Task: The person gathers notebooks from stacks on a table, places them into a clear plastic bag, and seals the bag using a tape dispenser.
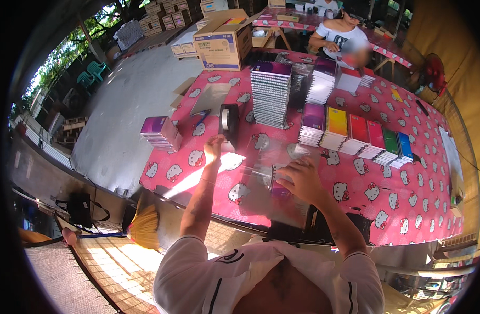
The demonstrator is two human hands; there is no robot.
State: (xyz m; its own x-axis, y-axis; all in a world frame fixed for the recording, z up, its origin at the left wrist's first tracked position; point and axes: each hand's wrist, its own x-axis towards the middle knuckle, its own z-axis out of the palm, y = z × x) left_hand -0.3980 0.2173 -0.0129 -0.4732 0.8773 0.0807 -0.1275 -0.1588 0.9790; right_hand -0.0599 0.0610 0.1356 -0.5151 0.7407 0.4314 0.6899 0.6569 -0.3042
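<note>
My left hand [213,148] reaches to the near end of a black tape dispenser [222,119], its fingertips pinched at the tape; the strip itself is too small to make out. My right hand [301,179] curls over a clear plastic bag [261,175] lying on the table before me, holding it down. Under that hand, a purple spiral notebook [280,189] shows partly through the plastic; my fingers hide the rest of it. A short stack of purple notebooks [159,133] stands left of the dispenser.
Beyond my right hand runs a row of notebook stacks in purple, yellow [336,121], red, green and blue. A tall notebook stack [271,97] and a cardboard box [221,48] stand farther back. Across the pink patterned table [402,183] sits a person [344,36]. A red fan [434,72] is at right.
</note>
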